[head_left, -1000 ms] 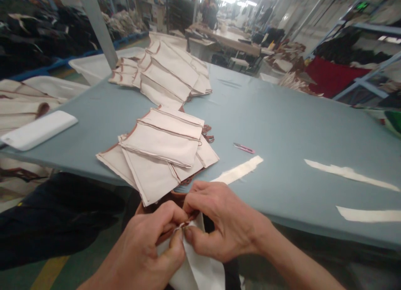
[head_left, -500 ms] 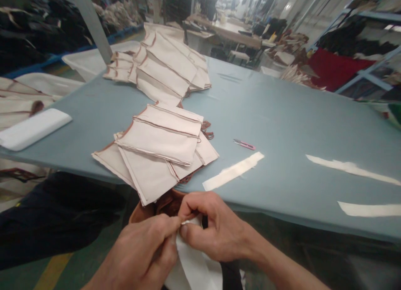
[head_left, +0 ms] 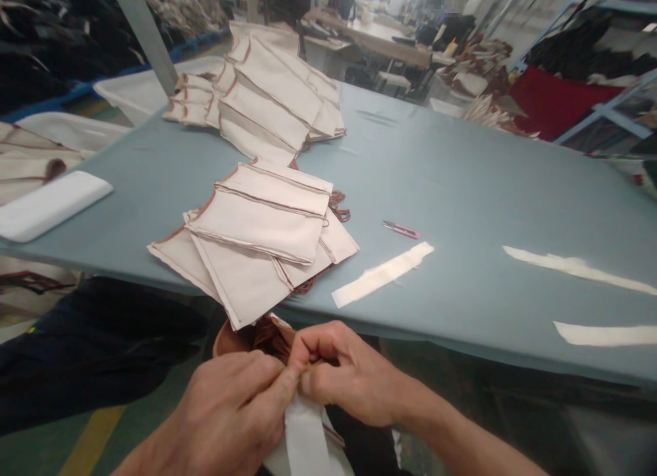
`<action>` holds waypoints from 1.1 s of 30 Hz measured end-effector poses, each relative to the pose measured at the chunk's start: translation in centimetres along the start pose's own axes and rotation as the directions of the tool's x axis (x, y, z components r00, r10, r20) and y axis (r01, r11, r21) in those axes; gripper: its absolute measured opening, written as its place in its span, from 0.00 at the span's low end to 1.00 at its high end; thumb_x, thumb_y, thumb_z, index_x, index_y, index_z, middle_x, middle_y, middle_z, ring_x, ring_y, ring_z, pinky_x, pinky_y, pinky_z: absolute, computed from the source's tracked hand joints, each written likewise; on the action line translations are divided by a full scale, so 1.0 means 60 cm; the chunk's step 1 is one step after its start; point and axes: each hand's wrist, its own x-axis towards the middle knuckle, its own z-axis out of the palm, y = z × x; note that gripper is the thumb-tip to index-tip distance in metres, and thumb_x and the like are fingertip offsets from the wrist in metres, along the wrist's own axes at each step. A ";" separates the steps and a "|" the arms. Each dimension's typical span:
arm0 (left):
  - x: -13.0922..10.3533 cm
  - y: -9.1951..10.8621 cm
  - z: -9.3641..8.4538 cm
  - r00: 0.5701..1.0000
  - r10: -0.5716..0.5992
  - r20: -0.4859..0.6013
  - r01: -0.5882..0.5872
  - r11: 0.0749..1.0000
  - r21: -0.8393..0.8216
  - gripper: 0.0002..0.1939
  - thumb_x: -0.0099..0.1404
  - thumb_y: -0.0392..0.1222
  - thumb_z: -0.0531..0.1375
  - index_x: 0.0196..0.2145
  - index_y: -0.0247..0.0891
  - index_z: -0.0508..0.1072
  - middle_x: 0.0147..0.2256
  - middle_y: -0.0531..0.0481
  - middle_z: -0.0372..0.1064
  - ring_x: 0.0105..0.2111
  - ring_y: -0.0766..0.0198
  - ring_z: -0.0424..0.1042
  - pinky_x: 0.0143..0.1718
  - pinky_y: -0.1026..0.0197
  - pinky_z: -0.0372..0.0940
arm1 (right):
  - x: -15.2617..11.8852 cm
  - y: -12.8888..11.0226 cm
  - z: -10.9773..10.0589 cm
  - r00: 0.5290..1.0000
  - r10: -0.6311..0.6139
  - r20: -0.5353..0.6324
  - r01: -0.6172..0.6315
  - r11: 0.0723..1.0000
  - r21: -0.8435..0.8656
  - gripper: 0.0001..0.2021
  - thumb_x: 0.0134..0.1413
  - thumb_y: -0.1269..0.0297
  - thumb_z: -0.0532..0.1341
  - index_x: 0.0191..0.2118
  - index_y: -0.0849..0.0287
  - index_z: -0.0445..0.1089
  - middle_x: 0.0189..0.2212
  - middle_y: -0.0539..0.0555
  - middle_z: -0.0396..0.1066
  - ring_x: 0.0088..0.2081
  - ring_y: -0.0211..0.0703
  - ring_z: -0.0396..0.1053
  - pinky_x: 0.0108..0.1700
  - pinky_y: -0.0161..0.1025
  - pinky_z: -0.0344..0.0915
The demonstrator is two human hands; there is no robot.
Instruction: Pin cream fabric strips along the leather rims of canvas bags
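Note:
Just in front of the table edge, my left hand [head_left: 236, 407] and my right hand [head_left: 349, 373] meet, thumbs and forefingers pinched close together. Both are closed on the top end of a white fabric strip [head_left: 306, 435], which hangs down below my fingers. The exact edge they grip is hidden by the fingertips. Behind my hands shows brown material [head_left: 269, 335] with a rounded tan rim, partly covered. A stack of cream fabric pieces with brown edging [head_left: 267, 222] lies on the table just beyond, its near corner jutting over the edge.
The blue-grey table [head_left: 462, 188] carries pink-handled thread snips [head_left: 402, 229] and a cream strip [head_left: 382, 274]. Two more strips [head_left: 606, 333] lie at right. A larger cream pile [head_left: 272, 92] sits at the back, a white roll-like object [head_left: 56, 205] at left. A person's dark-clothed leg [head_left: 92, 346] is lower left.
My hands have drawn slightly closer together over the strip's end, and the strip now hangs straighter. More of the brown material shows behind them. The view has tilted slightly.

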 end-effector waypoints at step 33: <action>0.006 0.009 -0.027 0.794 -0.432 0.428 0.577 0.759 -0.302 0.21 0.77 0.47 0.54 0.25 0.41 0.67 0.25 0.58 0.69 0.25 0.68 0.68 0.28 0.71 0.63 | -0.037 -0.015 -0.002 0.810 -0.582 0.080 0.443 0.515 -0.734 0.06 0.50 0.73 0.59 0.29 0.55 0.62 0.25 0.46 0.68 0.28 0.39 0.64 0.34 0.37 0.58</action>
